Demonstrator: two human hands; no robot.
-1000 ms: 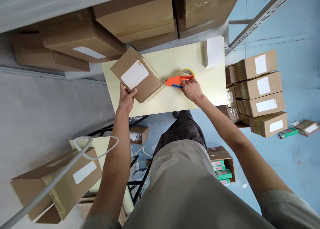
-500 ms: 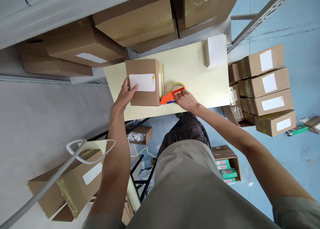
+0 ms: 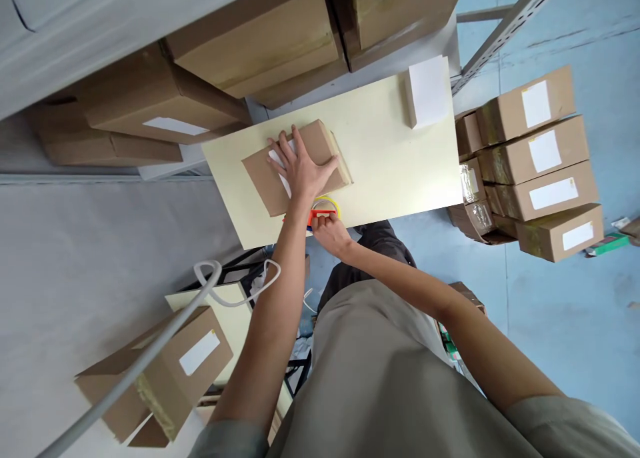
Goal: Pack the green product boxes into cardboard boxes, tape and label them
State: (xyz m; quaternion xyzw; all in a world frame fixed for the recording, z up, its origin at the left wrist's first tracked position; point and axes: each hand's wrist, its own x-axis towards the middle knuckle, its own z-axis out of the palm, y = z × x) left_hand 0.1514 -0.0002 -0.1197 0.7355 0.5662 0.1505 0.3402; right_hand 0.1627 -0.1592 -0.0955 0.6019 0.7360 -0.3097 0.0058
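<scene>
A small cardboard box (image 3: 265,178) with a white label (image 3: 281,168) lies at an angle on the cream table (image 3: 385,151). Spread across its top is my left hand (image 3: 303,171), fingers apart, covering part of the label. My right hand (image 3: 330,235) is closed around an orange tape dispenser (image 3: 323,214) at the box's near side. The yellow-rimmed tape roll (image 3: 327,207) shows above my right fingers. My left wrist hides the dispenser's front end, so I cannot tell whether it touches the box.
A white stack of labels (image 3: 429,93) stands at the table's back right. Large cartons (image 3: 255,38) fill the shelf behind. Labelled boxes (image 3: 545,151) are stacked on the floor to the right. A grey cable (image 3: 145,371) crosses the lower left, above an open carton (image 3: 200,351).
The box has been turned on the table. My left hand has moved from its left side onto its top and spread out. My right hand has carried the tape dispenser left and nearer to me.
</scene>
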